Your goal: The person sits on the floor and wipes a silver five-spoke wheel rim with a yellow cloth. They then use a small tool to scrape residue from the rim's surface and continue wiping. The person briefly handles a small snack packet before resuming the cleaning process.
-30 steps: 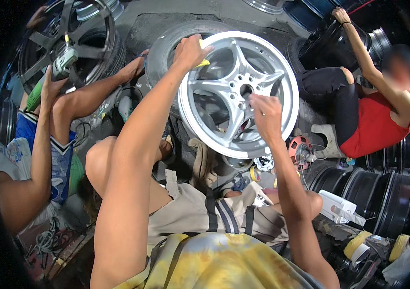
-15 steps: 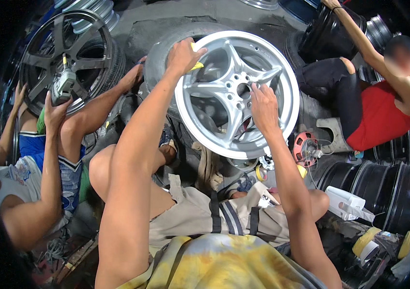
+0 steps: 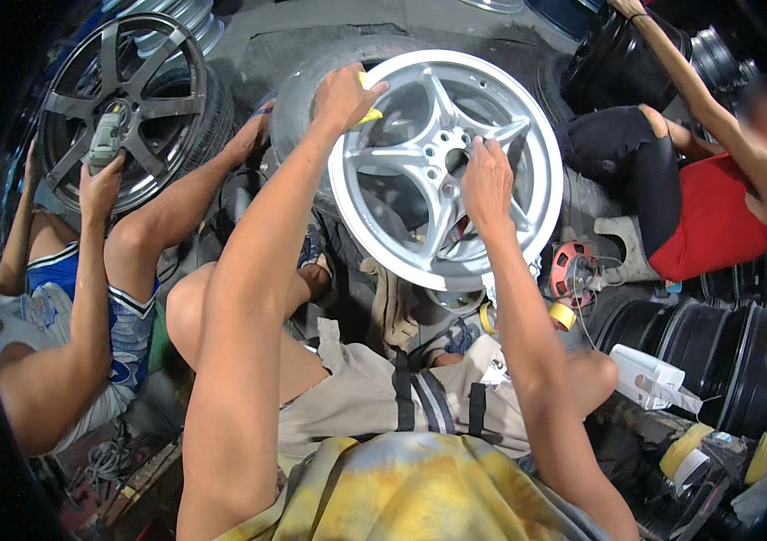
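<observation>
Silver-painted metal makes up the wheel [image 3: 443,174], smooth and softly shiny, its tapered spokes spreading like a star from a hub with a round centre hole and a ring of bolt holes. It stands out in front of the person, just above the knees, overlapping a dull black rubber tyre [image 3: 296,106]; what bears its weight is hidden. The left hand [image 3: 341,97] grasps a bright yellow piece [image 3: 371,115] at the wheel's upper left edge, thumb stretched across the lip; whether that piece is cloth or foam I cannot tell. The right hand [image 3: 488,180] lies over the right side of the hub, fingers bent beside the bolt holes; I cannot tell whether it grips anything.

Grey, scuffed floor [image 3: 347,20] shows at the top, partly under a dark sheet. To the left, a co-worker in blue shorts [image 3: 133,334] holds a grey power tool [image 3: 105,135] at a dark, glossy spoked wheel [image 3: 79,107]. To the right sits a co-worker in a red top [image 3: 717,221] and dark trousers ripped at the knee. Nearer, a round red reel [image 3: 573,273] trails thin cord beside a yellow tape roll [image 3: 562,316], and a white box [image 3: 643,374] lies against glossy black rims [image 3: 703,343].
</observation>
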The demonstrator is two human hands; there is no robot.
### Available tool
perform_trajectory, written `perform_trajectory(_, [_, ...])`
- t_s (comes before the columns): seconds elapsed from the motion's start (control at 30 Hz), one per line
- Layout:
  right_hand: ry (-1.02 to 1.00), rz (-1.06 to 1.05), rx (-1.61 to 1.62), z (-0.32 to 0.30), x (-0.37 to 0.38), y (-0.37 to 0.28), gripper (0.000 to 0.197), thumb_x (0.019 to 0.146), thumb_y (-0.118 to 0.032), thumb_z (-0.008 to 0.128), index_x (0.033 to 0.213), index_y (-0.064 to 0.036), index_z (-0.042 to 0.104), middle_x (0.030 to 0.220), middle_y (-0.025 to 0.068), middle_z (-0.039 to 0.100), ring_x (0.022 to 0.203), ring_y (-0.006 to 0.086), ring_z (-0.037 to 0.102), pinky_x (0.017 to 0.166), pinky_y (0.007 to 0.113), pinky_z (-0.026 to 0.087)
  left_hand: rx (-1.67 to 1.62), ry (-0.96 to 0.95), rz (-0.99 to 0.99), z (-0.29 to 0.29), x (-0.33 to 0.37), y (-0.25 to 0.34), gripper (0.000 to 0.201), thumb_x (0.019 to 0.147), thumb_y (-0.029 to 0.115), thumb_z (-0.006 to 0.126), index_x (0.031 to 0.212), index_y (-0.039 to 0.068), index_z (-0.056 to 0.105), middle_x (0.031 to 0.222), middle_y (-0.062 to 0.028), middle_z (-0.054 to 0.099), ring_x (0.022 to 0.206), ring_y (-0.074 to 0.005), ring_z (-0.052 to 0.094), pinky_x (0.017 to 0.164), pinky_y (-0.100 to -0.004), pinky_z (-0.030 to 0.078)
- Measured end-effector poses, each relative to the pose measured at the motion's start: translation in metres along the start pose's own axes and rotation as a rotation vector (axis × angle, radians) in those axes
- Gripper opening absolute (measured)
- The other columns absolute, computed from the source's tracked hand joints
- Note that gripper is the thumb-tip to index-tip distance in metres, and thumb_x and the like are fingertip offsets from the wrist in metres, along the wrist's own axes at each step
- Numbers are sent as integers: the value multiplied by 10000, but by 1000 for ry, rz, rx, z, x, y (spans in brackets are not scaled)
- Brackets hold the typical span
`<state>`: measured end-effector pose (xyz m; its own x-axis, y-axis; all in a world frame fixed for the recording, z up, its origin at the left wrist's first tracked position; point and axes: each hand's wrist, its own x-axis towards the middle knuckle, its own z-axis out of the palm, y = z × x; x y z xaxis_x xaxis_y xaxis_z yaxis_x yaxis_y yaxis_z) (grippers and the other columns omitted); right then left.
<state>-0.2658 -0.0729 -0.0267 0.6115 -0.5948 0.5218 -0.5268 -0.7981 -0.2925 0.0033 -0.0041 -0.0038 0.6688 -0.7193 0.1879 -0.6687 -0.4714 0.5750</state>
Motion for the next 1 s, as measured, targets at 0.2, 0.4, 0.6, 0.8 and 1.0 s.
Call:
perform_trajectory(0.2, [17, -35, -6, 1, -2, 0, 263, 922, 7, 543, 1151, 89, 644, 966, 248, 614, 936, 430, 614, 834, 495, 481, -12, -36, 1, 1, -3, 1, 534, 837, 469, 760, 1119, 20, 700, 1049, -254, 719, 1061, -419, 676, 923, -491, 523])
perform_trajectory(0.4, [-112, -99, -136, -6, 2, 8, 335, 854, -2, 584, 1176, 38, 664, 991, 156, 621, 938, 335, 615, 812, 443, 464, -56, 40, 24, -1, -1, -3, 572, 831, 487, 762, 1111, -9, 705, 1022, -269, 722, 1013, -428, 691, 898, -493, 527])
perform_trajectory(0.6, [-206, -393, -351, -30, 10, 32, 344, 851, -62, 584, 1179, -18, 677, 1024, 64, 605, 973, 226, 587, 810, 379, 438, -53, -36, -20, 1, -3, -3, 633, 831, 491, 758, 1194, -22, 682, 1067, -268, 721, 1039, -414, 694, 910, -488, 525])
perform_trajectory(0.8, [-390, -438, -311, -53, 13, 53, 195, 837, -40, 594, 1007, 3, 679, 1023, 109, 634, 950, 279, 619, 822, 409, 480, -77, -18, 15, 3, -2, -5, 633, 823, 491, 762, 1188, -21, 686, 1060, -269, 721, 1035, -421, 692, 916, -489, 522])
perform_trajectory(1.0, [-561, -186, -3, -72, 18, 44, 249, 904, -50, 572, 1099, 4, 717, 933, 168, 635, 908, 344, 647, 802, 456, 501, -88, 1, -5, 5, -1, -6, 627, 817, 488, 765, 1155, -35, 692, 1027, -275, 723, 1016, -428, 694, 910, -488, 523])
